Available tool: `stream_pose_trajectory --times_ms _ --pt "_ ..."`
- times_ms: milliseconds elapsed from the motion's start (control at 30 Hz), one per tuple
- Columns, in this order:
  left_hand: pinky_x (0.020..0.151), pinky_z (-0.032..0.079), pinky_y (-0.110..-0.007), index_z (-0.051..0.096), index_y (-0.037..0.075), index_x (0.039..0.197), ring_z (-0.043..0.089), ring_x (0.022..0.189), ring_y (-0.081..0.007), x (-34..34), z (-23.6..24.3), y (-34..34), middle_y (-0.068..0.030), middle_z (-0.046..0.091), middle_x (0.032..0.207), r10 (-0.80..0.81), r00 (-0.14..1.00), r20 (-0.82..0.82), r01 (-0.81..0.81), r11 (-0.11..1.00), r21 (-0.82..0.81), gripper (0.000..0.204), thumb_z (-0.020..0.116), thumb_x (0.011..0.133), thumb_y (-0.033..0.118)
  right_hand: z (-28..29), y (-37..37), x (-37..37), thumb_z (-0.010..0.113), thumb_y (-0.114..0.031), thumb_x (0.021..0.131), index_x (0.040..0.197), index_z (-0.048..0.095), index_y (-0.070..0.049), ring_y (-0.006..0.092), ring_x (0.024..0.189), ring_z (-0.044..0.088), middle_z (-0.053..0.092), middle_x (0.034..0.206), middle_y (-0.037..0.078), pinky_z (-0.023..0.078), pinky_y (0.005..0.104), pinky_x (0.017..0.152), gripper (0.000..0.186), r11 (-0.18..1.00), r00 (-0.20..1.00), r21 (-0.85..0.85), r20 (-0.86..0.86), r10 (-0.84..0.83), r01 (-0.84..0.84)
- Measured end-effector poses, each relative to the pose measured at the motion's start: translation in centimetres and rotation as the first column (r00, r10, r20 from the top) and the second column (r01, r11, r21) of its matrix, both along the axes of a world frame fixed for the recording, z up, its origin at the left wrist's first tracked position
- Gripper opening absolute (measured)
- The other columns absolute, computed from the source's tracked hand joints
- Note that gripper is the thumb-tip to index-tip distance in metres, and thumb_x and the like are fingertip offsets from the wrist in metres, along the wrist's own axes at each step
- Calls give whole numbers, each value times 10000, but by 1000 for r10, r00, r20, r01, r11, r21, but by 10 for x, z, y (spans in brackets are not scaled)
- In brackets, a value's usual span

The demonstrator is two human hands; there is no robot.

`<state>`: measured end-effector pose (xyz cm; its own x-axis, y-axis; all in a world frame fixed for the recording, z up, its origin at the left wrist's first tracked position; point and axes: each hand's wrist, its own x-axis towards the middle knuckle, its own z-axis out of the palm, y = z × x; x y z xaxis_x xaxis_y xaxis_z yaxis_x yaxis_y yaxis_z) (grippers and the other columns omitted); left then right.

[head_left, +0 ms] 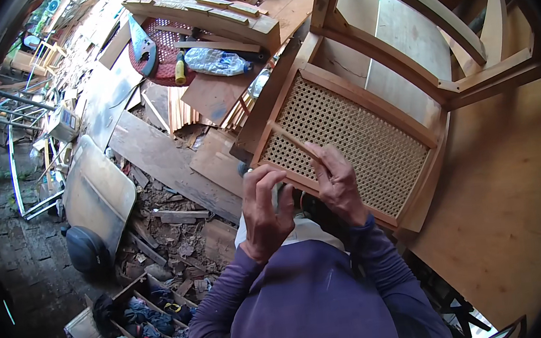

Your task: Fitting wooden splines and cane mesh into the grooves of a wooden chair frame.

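Two hands show: the left hand (263,212), grip apart, fingers curled, beside a wooden frame (368,105); then a thin stick (292,141) slanting over the cane panel (367,153), clamped in the grip of the right hand (338,185). Pressing the tip too hard could split strands; a loose pinch could drop it. Whether the tip touches is unclear; the right hand hides the other end.

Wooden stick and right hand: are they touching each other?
Touching: the head view shows the right hand closed on the wooden stick, with no gap between.
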<state>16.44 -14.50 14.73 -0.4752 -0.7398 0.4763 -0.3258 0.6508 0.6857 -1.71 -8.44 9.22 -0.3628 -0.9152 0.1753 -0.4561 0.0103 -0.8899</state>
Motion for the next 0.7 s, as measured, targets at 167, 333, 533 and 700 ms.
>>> stream_pose_trajectory --times_ms 167,333,533,700 --pt "915 552 -459 656 30 1261 650 1074 -371 15 24 -8 -182 640 1200 -102 992 75 109 989 -96 356 787 933 -16 9 -6 -15 606 1 1092 1473 646 25 215 891 643 582 1005 119 534 392 761 383 998 981 -33 -186 47 -54" --pt "974 553 -488 628 -9 1253 641 1131 -435 12 -5 10 -234 626 1237 -110 985 132 87 981 171 377 816 928 27 -24 2 -2 574 -144 1176 1431 665 44 217 1114 741 744 1169 118 597 376 1046 329 996 387 76 921 -49 -55" --pt "914 565 -488 634 17 1230 654 1062 -416 -1 -35 5 -211 609 1171 -78 970 228 40 985 168 330 810 961 93 -40 -4 42 660 -144 1142 1338 745 33 148 1110 723 782 1192 75 562 308 1032 278 996 97 81 992 -77 -40" --pt "887 563 -484 642 10 1219 661 1032 -404 -12 -48 -26 -189 650 1113 -7 987 163 -7 996 84 273 724 959 -9 -34 -28 30 666 -133 1138 1357 734 29 151 1106 735 783 1199 79 593 320 1015 281 996 172 88 981 -86 0"
